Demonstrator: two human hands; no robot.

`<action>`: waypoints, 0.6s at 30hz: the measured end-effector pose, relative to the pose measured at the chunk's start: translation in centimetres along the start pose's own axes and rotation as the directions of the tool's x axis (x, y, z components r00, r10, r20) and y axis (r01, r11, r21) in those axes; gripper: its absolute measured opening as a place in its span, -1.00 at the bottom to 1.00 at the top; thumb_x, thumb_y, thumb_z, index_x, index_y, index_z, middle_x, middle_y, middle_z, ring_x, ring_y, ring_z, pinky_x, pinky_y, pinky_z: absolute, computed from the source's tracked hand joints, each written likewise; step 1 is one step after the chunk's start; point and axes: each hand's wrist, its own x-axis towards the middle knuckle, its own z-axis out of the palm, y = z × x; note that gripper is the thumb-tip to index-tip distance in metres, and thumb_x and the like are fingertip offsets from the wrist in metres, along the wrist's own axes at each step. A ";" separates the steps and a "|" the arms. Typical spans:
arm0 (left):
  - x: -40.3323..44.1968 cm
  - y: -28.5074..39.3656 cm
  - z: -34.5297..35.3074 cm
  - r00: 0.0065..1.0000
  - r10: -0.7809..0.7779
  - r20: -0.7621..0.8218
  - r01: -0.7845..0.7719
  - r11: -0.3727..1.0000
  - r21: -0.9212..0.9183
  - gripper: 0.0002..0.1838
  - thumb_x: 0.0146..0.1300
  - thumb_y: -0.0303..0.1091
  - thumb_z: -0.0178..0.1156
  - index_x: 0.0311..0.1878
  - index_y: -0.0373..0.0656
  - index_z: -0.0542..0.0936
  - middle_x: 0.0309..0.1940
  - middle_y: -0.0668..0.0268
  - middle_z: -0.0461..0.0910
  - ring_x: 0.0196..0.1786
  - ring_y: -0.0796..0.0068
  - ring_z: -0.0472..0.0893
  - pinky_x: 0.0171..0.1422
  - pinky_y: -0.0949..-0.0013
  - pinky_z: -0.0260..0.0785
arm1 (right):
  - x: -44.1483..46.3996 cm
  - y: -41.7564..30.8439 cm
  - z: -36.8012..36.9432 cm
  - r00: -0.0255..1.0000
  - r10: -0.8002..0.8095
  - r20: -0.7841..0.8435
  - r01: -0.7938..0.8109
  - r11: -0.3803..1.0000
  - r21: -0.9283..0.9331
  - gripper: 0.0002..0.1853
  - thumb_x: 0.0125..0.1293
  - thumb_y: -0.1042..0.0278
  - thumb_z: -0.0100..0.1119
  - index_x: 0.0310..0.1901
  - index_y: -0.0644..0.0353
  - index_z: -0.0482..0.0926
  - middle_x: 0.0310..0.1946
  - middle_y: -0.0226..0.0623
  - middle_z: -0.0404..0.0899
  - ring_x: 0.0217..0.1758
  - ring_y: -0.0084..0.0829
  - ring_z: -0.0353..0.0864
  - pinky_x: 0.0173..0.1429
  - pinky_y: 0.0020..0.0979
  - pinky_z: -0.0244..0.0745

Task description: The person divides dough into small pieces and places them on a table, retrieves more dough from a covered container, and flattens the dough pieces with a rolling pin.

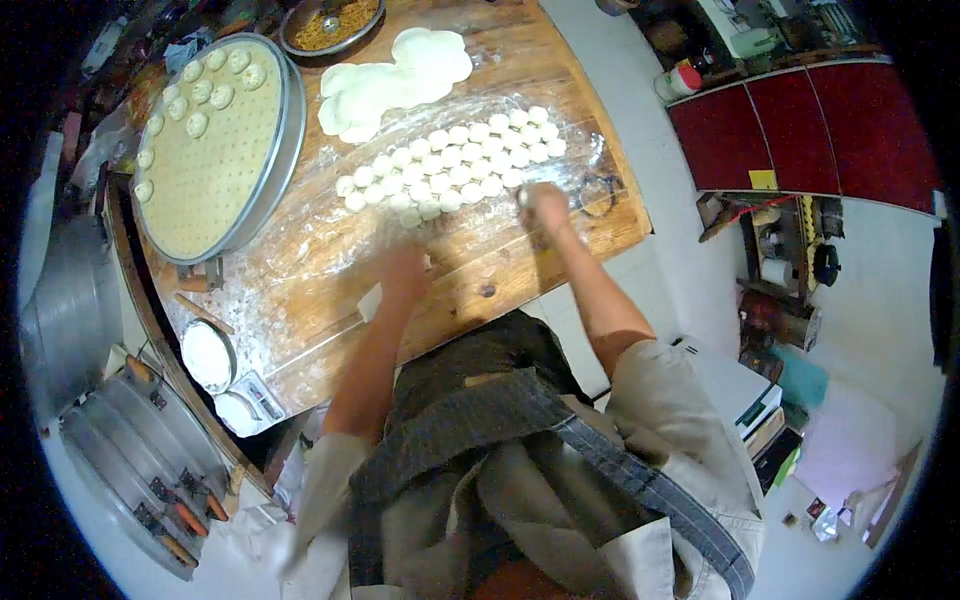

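Left fingers (402,246) blur, pose impossible to tell; right fingers (538,200) curl, grip unclear; dough pieces (452,157) ahead, open counter (475,246) between.

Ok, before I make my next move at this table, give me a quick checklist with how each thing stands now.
1. Dough pieces grouped on the floured table: ok, set close together in rows.
2. Flat dough rounds separate: not ok, they overlap beyond the pieces.
3. Space on the round tray: ok, the pleated buns leave much of it bare.
4. Bowl stocked: ok, filling shows in it.
5. Left hand free: cannot tell, it is motion-blurred near the pieces.
6. Right hand free: cannot tell, its fingers are curled by the rows' right end.
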 end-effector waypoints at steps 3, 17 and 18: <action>-1.3 0.4 0.4 0.989 0.044 -0.142 -0.046 0.999 -0.008 -0.45 0.13 0.01 0.33 0.10 -0.13 0.60 0.08 0.09 0.60 0.19 0.05 0.51 0.28 0.00 0.34 | 2.9 1.0 -1.2 0.986 0.066 -0.156 -0.029 0.974 0.224 -0.68 0.27 0.24 0.24 -0.09 0.34 0.58 -0.27 -0.08 0.67 -0.37 -0.28 0.68 -0.22 -0.27 0.61; -3.7 -0.5 2.7 0.953 0.011 -0.301 -0.040 0.995 -0.091 -0.46 0.15 -0.19 0.36 0.17 -0.19 0.51 0.09 0.00 0.51 0.18 0.01 0.49 0.27 0.01 0.37 | -2.9 -3.9 1.7 0.961 -0.160 -0.227 0.076 0.938 -0.337 -0.52 0.32 0.00 0.22 -0.08 0.38 0.57 -0.24 0.12 0.67 -0.11 0.08 0.66 -0.02 -0.08 0.53; -3.6 -0.7 3.3 0.936 0.006 -0.351 -0.023 0.999 -0.045 -0.44 0.12 -0.22 0.38 0.18 -0.20 0.51 0.09 -0.01 0.51 0.18 -0.01 0.49 0.27 0.01 0.36 | -4.6 -3.8 3.6 0.979 -0.112 -0.172 0.034 0.914 -0.403 -0.54 0.36 -0.01 0.15 -0.11 0.35 0.58 -0.23 0.12 0.67 -0.10 0.10 0.65 0.01 -0.06 0.51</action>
